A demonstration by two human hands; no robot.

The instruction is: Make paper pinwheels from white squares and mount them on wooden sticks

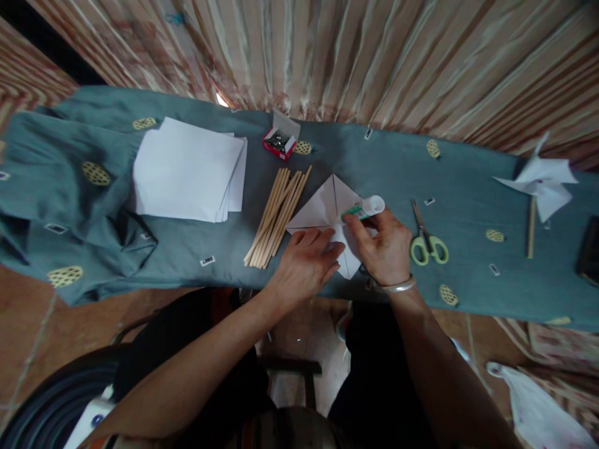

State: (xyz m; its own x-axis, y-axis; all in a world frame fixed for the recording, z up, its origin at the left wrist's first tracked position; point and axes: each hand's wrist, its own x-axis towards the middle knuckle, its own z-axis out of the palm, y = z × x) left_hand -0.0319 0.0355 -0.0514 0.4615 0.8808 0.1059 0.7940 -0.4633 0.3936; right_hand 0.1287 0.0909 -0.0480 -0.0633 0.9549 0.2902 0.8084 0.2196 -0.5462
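A square of white paper [314, 206] lies cornerwise on the cloth, with fold lines or cuts running toward its middle. My left hand [311, 259] rests on its lower left part, fingers stretched out and pressing the paper. In my right hand [386, 243] is a glue stick [365, 208] with a white and green barrel, its end tilted down to the middle of the square. My fingers partly hide the glue tip and the paper's right side. Just right of that hand lie scissors [425, 240] with green handles, blades pointing away.
Left of the square lies a bundle of wooden sticks [276, 218]. Beyond it stands an open red box [281, 142] of small metal pieces. A stack of white paper [189, 168] is at left. A finished paper pinwheel [538, 181] on a stick lies at far right. A curtain [365, 62] hangs behind.
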